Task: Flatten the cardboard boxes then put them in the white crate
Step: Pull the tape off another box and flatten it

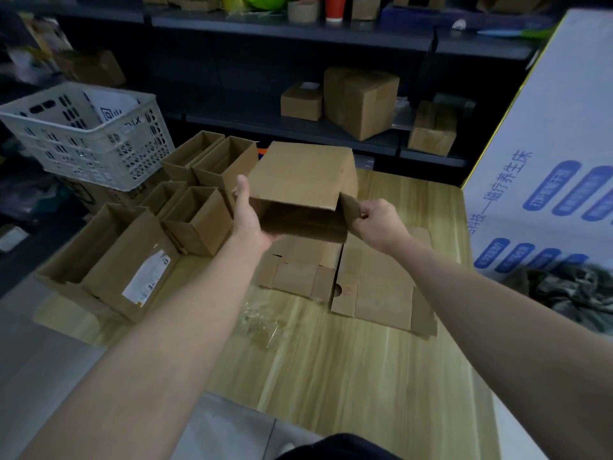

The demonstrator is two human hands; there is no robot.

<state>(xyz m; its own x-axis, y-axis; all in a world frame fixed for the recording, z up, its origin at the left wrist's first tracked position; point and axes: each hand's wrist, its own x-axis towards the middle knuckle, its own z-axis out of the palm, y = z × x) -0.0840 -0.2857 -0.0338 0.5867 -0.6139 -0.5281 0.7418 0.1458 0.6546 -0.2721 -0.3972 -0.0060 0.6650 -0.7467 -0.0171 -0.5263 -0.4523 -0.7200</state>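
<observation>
the left hand (252,220) and the right hand (378,221) hold a brown cardboard box (302,174) in the air above the light wooden tabletop (331,366), toward twelve o'clock from the person. the box's open end faces the person. the left hand grips its nine o'clock side, thumb straight up along the wall, fingers hidden beneath. the right hand, fingers curled, pinches the loose side flap at the box's three o'clock edge. under the box, flattened brown cardboard sheets (374,287) lie side by side on the tabletop. open-topped brown cardboard boxes (199,217) stand clustered at nine to ten o'clock. the white perforated plastic crate (83,144) sits beyond them at ten o'clock, off the tabletop, with white paper inside. a crumpled clear plastic wrapper (262,323) lies at six o'clock from the sheets.
</observation>
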